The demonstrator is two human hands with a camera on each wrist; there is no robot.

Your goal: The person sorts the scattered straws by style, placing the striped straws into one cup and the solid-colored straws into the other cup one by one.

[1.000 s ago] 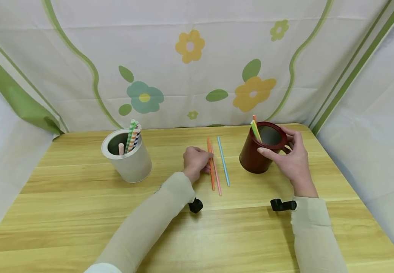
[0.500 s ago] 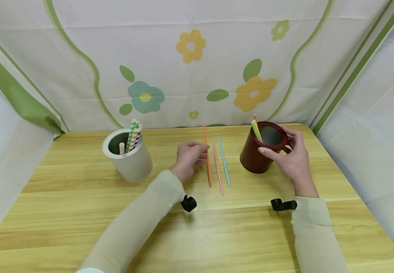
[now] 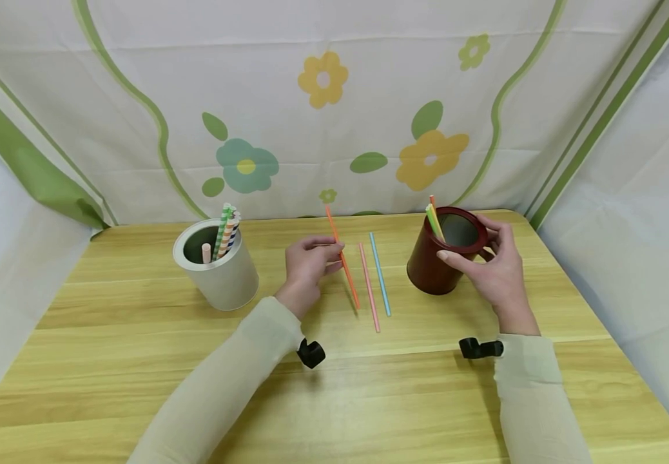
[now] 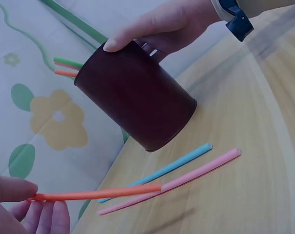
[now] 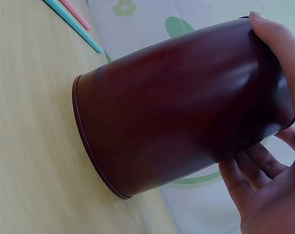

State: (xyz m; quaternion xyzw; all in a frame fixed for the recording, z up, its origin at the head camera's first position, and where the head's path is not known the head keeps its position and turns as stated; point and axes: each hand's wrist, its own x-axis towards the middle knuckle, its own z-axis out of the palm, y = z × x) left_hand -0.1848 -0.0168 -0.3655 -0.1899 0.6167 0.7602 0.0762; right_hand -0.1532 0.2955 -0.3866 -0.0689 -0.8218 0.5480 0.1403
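In the head view my left hand (image 3: 309, 264) pinches an orange straw (image 3: 350, 281) between thumb and fingers. The straw slants and is off the tabletop, its shadow showing below it in the left wrist view. To its right, a pink straw (image 3: 369, 287) and a blue straw (image 3: 379, 274) lie side by side on the table. My right hand (image 3: 499, 267) grips a dark red cup (image 3: 430, 267), thumb at the rim and fingers at the far side. Several straws (image 3: 436, 222), green, yellow and orange, stick up from that cup. Its inside bottom is hidden.
A white cup (image 3: 224, 280) stands on the left with several striped straws (image 3: 227, 237) and a pale pink one inside. The wooden table (image 3: 398, 406) ends at a flowered curtain (image 3: 323, 129) behind; white cloth hangs at both sides.
My left hand has drawn the orange straw away from the pink one, leftward and up off the table, tilting it. My right hand and the dark red cup have stayed put.
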